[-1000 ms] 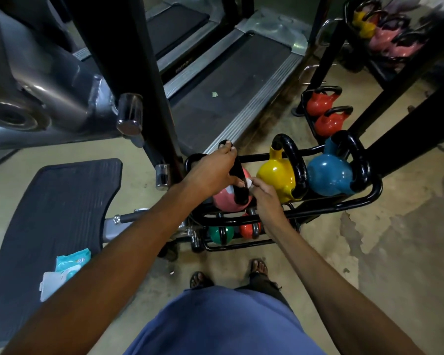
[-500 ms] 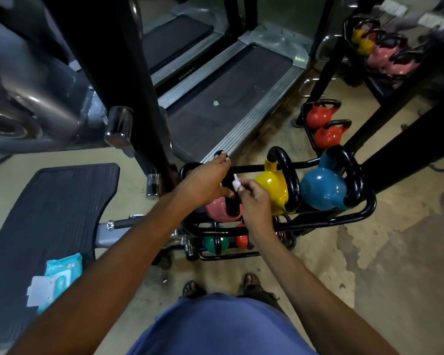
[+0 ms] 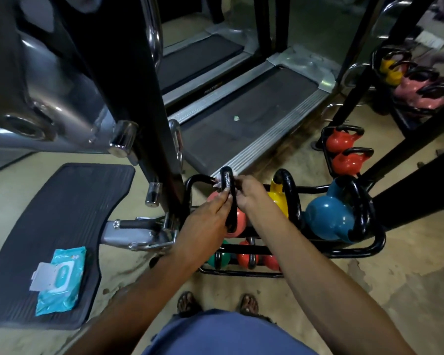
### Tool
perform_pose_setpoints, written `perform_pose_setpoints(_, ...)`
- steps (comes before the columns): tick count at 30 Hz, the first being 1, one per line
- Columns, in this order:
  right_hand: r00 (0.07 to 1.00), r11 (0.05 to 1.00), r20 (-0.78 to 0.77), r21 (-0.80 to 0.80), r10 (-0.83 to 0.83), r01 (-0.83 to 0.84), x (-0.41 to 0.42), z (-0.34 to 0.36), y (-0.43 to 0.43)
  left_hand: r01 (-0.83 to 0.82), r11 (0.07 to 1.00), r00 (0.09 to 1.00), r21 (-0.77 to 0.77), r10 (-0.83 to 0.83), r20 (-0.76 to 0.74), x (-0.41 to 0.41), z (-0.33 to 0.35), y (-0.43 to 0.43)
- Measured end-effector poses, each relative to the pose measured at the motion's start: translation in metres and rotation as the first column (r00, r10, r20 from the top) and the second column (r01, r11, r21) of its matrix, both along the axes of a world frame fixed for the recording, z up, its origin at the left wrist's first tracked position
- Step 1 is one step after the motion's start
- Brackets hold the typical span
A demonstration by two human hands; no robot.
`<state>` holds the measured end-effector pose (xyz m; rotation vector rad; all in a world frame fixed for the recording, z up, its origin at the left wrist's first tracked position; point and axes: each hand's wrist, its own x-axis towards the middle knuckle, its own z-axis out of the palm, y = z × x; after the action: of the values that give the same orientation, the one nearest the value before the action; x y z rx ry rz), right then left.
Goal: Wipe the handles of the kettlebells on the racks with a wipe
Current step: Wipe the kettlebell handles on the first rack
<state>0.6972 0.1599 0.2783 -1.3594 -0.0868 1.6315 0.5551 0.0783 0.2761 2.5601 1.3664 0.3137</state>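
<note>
The right grip (image 3: 251, 194) is sliding the wipe (image 3: 217, 181) up the handle (image 3: 228, 175); the left grip (image 3: 208, 219) is shifting lower.

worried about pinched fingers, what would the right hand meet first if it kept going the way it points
The black handle of the pink kettlebell: the right hand points left and its fingers are at it. Past that, probably the rack rail, though depth is unclear.
</note>
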Motion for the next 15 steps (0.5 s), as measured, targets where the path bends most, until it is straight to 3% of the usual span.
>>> perform_pose_setpoints(3,0.986,0.982,0.08,0.131,-0.149,0.137,-0.008,-0.008,-0.007,-0.013,1.0,1.0,-0.004,0.013,0.004,0.004,0.003,-0.003)
perform_pose_setpoints(5,0.878,0.961,0.452,0.276,-0.155,0.027,-0.004,-0.014,0.006,-0.023,1.0,1.0,0.007,0.023,-0.002,0.006,0.004,-0.003)
perform_pose_setpoints(7,0.575,0.926,0.818,0.236,-0.024,-0.296,0.005,-0.015,0.019,-0.026,1.0,1.0,-0.003,0.026,-0.014,0.007,0.005,-0.002)
perform_pose_setpoints(9,0.248,0.842,0.965,0.066,0.082,-0.535,0.013,-0.01,0.03,-0.024,0.999,1.0,-0.022,0.023,-0.004,0.008,0.007,-0.003)
perform_pose_setpoints(12,-0.155,0.635,0.952,-0.293,0.265,-0.715,0.016,0.004,0.05,-0.031,0.999,0.999,-0.021,0.031,-0.029,0.009,0.008,-0.004)
perform_pose_setpoints(15,-0.411,0.469,0.861,-0.509,0.301,-0.722,0.009,0.023,0.066,-0.044,0.999,0.996,-0.014,0.043,-0.073,0.01,0.011,-0.005)
